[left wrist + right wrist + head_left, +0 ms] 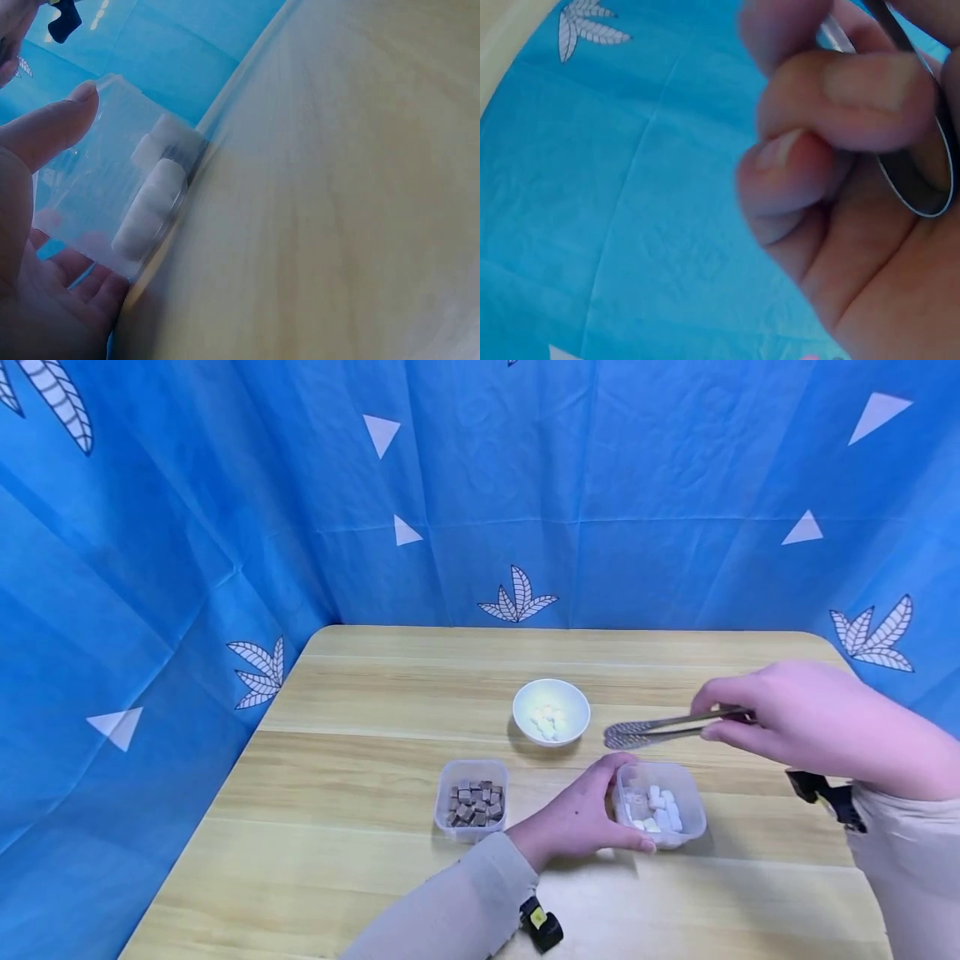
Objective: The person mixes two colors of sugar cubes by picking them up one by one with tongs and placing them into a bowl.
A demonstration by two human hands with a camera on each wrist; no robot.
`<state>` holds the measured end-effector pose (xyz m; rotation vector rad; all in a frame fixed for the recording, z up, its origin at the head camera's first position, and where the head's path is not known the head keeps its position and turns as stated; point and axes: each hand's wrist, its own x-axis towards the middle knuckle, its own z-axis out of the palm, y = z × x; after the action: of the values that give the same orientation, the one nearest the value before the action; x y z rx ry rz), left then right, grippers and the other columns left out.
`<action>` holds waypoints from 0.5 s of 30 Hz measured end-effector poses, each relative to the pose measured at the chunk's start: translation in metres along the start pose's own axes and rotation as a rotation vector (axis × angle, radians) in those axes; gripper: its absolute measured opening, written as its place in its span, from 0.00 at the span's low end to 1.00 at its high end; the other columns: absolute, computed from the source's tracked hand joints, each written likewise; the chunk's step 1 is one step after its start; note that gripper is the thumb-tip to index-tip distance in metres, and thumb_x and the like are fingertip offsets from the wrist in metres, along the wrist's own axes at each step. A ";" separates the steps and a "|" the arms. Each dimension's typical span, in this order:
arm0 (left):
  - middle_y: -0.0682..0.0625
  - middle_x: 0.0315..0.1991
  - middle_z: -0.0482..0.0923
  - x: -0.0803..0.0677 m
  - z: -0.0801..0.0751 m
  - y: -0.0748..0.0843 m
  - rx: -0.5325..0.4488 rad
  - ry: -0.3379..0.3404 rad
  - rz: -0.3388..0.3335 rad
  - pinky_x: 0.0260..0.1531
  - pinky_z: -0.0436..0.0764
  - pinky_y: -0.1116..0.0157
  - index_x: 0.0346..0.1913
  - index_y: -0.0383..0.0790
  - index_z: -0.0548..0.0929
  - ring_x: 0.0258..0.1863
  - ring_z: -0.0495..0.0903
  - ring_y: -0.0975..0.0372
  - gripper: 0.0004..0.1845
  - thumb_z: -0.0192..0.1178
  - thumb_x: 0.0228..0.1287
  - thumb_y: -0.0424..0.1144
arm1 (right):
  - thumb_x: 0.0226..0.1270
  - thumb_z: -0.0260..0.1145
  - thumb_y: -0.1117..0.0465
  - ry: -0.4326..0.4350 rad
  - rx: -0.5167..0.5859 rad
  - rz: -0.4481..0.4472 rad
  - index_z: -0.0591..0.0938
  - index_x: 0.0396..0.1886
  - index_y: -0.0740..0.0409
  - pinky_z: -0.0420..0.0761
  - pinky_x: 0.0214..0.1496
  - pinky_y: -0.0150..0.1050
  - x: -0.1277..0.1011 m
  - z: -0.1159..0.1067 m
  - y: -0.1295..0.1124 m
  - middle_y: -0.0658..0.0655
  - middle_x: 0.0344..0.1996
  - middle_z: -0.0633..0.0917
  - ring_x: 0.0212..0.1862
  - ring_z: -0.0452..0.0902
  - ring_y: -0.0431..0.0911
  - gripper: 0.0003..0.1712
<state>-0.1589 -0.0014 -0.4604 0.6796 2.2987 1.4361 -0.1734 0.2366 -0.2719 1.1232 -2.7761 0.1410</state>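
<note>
Meanwhile, right hand [795, 718] pinching tongs [660, 729], tips closed and bare, above tub of white pieces [660, 804] on table [337, 827]; left hand [577, 817] gripping tub's near-left side; bowl [551, 711] just beyond.

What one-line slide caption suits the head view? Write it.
Left hand holds the clear tub of white pieces while right hand holds metal tongs near the white bowl.

Worktop [360, 860]: pale wood-grain, rounded far corners. Directly on it: white bowl [551, 712] holding pale pieces, toward the middle; clear tub of brown cubes [472, 799] nearer, to the left; clear tub of white pieces [660, 804] beside it, right.
</note>
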 end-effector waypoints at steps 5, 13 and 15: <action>0.62 0.69 0.66 0.001 -0.001 -0.001 -0.027 -0.002 0.019 0.69 0.66 0.58 0.75 0.62 0.60 0.64 0.68 0.69 0.56 0.83 0.42 0.52 | 0.60 0.76 0.57 0.130 -0.003 -0.051 0.85 0.42 0.39 0.70 0.22 0.32 0.024 0.010 -0.007 0.30 0.26 0.78 0.20 0.64 0.27 0.12; 0.62 0.66 0.67 0.002 -0.001 -0.004 -0.049 -0.017 0.036 0.67 0.66 0.63 0.74 0.61 0.61 0.61 0.68 0.71 0.54 0.82 0.44 0.51 | 0.65 0.72 0.54 0.128 -0.003 0.000 0.85 0.39 0.46 0.64 0.19 0.36 0.054 0.045 -0.005 0.38 0.18 0.74 0.17 0.63 0.34 0.06; 0.62 0.65 0.67 0.002 0.000 -0.005 -0.050 -0.021 0.037 0.66 0.67 0.63 0.74 0.62 0.61 0.60 0.69 0.71 0.54 0.82 0.44 0.52 | 0.65 0.72 0.54 0.107 -0.001 0.011 0.84 0.38 0.47 0.65 0.19 0.36 0.058 0.052 -0.003 0.39 0.18 0.74 0.17 0.63 0.35 0.06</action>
<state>-0.1615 -0.0018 -0.4648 0.7225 2.2376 1.4904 -0.2170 0.1874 -0.3131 1.0674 -2.6881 0.1957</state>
